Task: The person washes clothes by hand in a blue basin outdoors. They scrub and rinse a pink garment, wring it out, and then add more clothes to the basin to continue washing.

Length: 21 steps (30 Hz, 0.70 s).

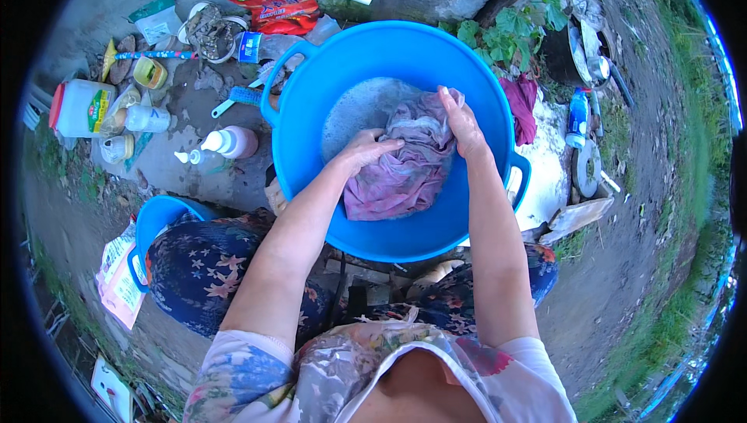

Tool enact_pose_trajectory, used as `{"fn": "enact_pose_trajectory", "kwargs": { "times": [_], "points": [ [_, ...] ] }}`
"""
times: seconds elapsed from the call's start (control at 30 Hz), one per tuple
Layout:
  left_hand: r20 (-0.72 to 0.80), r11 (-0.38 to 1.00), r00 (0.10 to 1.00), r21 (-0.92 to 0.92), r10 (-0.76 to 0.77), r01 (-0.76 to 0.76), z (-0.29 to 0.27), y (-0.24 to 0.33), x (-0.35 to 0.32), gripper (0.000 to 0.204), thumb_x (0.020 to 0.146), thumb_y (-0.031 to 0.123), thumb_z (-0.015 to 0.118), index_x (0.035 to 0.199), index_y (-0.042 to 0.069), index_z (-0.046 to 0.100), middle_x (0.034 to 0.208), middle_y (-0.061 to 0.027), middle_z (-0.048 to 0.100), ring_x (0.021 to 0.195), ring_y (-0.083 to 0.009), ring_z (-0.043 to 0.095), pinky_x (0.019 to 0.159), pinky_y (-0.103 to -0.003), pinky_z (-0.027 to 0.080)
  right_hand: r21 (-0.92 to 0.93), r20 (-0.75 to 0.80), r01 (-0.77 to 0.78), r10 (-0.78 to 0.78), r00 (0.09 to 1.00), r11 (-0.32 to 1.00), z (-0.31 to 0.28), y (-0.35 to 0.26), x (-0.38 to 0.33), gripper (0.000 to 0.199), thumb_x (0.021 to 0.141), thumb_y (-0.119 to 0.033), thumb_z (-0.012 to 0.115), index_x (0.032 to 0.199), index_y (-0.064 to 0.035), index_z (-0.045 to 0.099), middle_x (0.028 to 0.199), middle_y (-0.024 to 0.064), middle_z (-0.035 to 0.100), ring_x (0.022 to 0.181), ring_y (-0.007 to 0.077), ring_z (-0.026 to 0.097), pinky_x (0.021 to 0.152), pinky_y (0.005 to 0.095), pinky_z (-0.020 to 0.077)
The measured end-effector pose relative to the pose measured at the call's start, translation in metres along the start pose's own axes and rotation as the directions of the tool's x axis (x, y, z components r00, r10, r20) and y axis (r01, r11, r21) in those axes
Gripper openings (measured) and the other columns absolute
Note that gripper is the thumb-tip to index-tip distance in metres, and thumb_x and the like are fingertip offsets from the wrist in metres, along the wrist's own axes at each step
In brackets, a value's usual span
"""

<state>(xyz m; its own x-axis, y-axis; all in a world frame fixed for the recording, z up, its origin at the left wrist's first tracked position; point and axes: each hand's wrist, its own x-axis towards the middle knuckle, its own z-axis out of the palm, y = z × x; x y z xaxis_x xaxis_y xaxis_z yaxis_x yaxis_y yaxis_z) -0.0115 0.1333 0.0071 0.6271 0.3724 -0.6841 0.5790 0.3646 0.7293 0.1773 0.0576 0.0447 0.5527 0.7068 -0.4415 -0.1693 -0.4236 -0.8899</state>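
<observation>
A wet, purple-pink cloth (401, 182) lies bunched in a large blue plastic basin (393, 245), beside sudsy water (342, 119). My left hand (366, 150) grips the cloth's left side, its thumb and a finger showing on top of the folds. At the upper right side, my right hand (464, 123) is closed around an edge of the same cloth, thumb side up; its other fingertips are partly hidden. Folds of fabric are gathered between the two hands.
Left of the basin stand a pump bottle (233, 143), a blue brush (246, 96) and a lidded plastic jar (82, 108). A smaller blue bucket (159, 209) sits by my left knee. A dark red cloth (520, 108) and a blue bottle (577, 115) are to the right.
</observation>
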Motion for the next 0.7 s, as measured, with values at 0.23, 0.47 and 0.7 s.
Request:
{"fn": "enact_pose_trajectory", "kwargs": {
  "times": [0.23,0.47,0.7],
  "points": [
    [-0.082,0.774,0.985,-0.610,0.150,-0.169,0.007,-0.010,-0.027,0.044,0.074,0.017,0.071,0.114,0.003,0.056,0.100,-0.0097,0.063,0.093,-0.0173,0.061,0.084,-0.033,0.047,-0.059,-0.220,-0.092,0.077,0.972,0.994,0.001,0.030,-0.075,0.044,0.083,-0.039,0.063,0.101,0.0003,0.059,0.089,0.0076,0.061,0.077,0.0147,0.053,0.068,0.0312,0.0418],
    [-0.046,0.620,0.860,-0.674,0.508,-0.402,0.015,0.056,-0.090,0.031,0.084,0.017,0.057,0.113,0.007,0.056,0.110,-0.0050,0.059,0.102,-0.0170,0.056,0.092,-0.033,0.042,0.574,-0.146,0.187,-0.125,0.981,0.797,0.028,0.021,-0.098,0.014,0.088,-0.008,0.055,0.098,-0.0007,0.061,0.091,0.0041,0.063,0.084,0.0130,0.057,0.077,0.0272,0.0448],
    [-0.288,0.453,0.774,-0.675,0.564,-0.582,-0.017,0.060,-0.100,0.021,0.081,0.012,0.059,0.101,0.009,0.053,0.101,-0.0054,0.059,0.099,-0.0168,0.055,0.089,-0.034,0.043,0.514,-0.202,0.455,-0.413,0.888,0.727,-0.031,-0.055,-0.102,0.010,0.084,-0.011,0.062,0.090,-0.0035,0.058,0.083,0.0021,0.061,0.075,0.0115,0.057,0.070,0.0262,0.0450]
  ]
}}
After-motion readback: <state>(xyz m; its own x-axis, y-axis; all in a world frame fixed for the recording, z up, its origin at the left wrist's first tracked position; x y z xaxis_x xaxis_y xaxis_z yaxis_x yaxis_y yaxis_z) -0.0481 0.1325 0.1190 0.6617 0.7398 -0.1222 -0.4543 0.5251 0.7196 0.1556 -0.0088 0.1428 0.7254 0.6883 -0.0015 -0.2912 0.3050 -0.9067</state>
